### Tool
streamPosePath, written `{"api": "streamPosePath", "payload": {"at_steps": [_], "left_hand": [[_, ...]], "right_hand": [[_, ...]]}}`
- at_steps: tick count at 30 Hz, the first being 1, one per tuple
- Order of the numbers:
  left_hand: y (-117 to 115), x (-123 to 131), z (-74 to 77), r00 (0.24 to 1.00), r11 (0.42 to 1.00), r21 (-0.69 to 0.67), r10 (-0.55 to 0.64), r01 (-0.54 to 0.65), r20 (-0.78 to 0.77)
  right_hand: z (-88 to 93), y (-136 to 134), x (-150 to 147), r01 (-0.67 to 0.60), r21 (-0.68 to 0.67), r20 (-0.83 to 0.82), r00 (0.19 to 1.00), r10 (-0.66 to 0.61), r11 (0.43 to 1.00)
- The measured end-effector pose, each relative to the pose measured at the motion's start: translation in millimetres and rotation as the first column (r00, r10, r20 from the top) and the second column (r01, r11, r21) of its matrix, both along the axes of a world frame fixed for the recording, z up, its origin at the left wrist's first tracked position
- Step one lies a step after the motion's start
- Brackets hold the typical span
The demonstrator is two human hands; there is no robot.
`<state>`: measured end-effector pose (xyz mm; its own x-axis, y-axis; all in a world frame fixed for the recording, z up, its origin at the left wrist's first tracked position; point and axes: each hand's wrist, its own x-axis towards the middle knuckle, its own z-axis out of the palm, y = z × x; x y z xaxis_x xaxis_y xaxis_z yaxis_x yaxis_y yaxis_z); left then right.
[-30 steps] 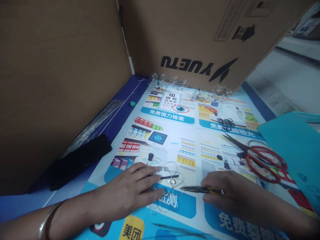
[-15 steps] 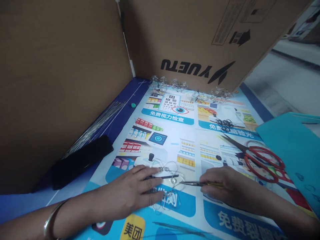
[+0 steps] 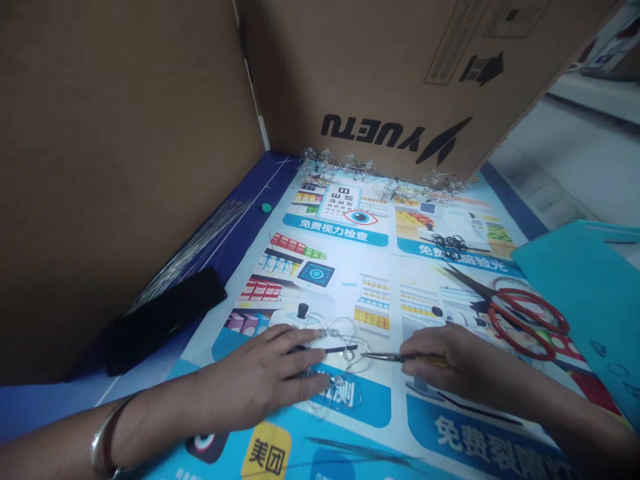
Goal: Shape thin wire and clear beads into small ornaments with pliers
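A bent wire piece with thin looping strands lies on the printed sheet. My left hand rests flat across its left side, fingers spread and touching the loops. A narrow dark strip crosses the wire piece by my middle fingers. My right hand is closed round slim needle-nose pliers, whose handles are mostly hidden in my grip. The plier tips point left, at the right edge of the wire loops; whether they pinch a strand is too small to tell.
Red-handled scissors and a coil of dark wire lie to the right. Small wire pieces line the cardboard wall. A black phone-like object and straight wires lie left; dark strips lie in front.
The plier tips have risen slightly in the picture, with my right hand. My left hand stays on the wire piece with its fingers nearly unchanged.
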<state>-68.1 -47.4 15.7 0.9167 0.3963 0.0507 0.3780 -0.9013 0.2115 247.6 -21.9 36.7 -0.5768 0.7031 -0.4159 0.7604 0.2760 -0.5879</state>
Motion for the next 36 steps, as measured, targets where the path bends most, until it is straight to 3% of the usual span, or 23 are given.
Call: {"api": "streamPosePath", "payload": {"at_steps": [7,11,16,21,36], "left_hand": [[1.9,0.7,-4.8,1.0,0.997,0.076,0.013,-0.013,0.004],[0.5,0.4,-1.8,0.994,0.989,0.145,0.009,-0.026,0.112],[-5.5,-1.2,7.6,0.933,0.964,0.236,-0.19,0.119,0.305],[-14.0,1.8,5.3,0.944,0.94,0.28,-0.257,0.196,0.204],[-26.3,8.3,-4.8,0.983,0.964,0.207,-0.178,0.165,0.046]], "right_hand": [[0.8,-2.3,0.2,-0.017,0.015,0.003,1.0,0.017,1.0],[0.2,-1.8,-0.8,-0.027,0.019,0.007,1.0,0.027,0.999],[1.9,-1.2,-1.9,-0.039,0.028,0.013,0.999,0.039,0.999],[4.1,-1.9,-2.2,-0.033,0.037,0.012,0.999,0.033,0.999],[2.0,-1.4,-2.9,-0.026,0.047,-0.004,1.0,0.026,0.999]]}}
